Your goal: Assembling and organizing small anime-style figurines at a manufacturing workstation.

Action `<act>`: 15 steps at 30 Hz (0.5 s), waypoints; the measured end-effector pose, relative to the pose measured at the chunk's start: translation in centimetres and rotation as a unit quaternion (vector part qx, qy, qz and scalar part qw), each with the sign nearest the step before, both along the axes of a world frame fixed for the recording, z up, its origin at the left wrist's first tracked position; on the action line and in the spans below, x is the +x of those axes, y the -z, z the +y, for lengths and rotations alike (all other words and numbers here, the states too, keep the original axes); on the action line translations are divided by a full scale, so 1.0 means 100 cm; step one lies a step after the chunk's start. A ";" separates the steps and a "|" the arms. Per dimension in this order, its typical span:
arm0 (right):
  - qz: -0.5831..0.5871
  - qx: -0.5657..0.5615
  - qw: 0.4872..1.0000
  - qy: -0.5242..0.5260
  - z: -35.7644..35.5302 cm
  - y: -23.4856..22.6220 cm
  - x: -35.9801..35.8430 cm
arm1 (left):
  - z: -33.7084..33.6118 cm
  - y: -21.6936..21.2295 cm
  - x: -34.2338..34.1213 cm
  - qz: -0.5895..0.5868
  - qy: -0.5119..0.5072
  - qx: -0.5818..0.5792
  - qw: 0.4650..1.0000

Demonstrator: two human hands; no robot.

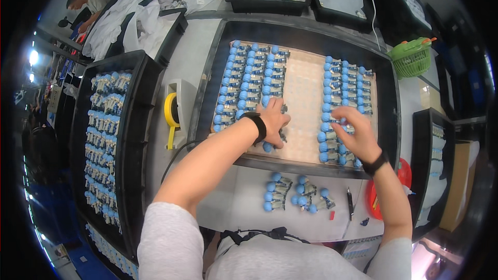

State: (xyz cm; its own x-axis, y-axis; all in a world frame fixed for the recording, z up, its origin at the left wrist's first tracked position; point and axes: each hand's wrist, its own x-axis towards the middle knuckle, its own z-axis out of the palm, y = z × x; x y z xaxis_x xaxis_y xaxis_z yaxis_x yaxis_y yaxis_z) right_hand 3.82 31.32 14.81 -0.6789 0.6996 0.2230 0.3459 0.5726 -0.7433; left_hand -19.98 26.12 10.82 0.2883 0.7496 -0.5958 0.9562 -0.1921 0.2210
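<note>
A large black tray (236,31) stands before me, with small blue-headed figurines lying in columns on its light liner. My left hand (272,122) reaches over the left group of figurines (249,75), fingers spread and touching or just above the third column. It partly hides the figurines under it. My right hand (358,135) is at the right group of figurines (345,85), thumb and forefinger curved apart beside its lower rows. Whether its fingertips touch a figurine I cannot tell. Several loose figurines (277,192) lie on the table in front of the tray.
At left are a tape dispenser (179,114) with yellow tape and a black crate (142,91) of figurines. A pen (350,202) and a red container (372,199) lie near my right arm. A green basket (412,62) sits beyond the tray's right edge. Another person (96,2) is far left.
</note>
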 end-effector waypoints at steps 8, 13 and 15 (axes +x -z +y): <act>-0.118 0.116 0.978 -0.130 0.078 0.086 -0.123 | -0.096 -0.093 0.009 -0.309 -0.017 0.139 0.941; -0.175 0.116 0.969 -0.131 0.085 0.109 -0.149 | -0.174 -0.061 0.021 -0.199 -0.022 0.000 0.980; -0.186 0.111 0.968 -0.128 0.085 0.110 -0.151 | -0.186 -0.034 0.027 -0.163 -0.023 -0.003 0.986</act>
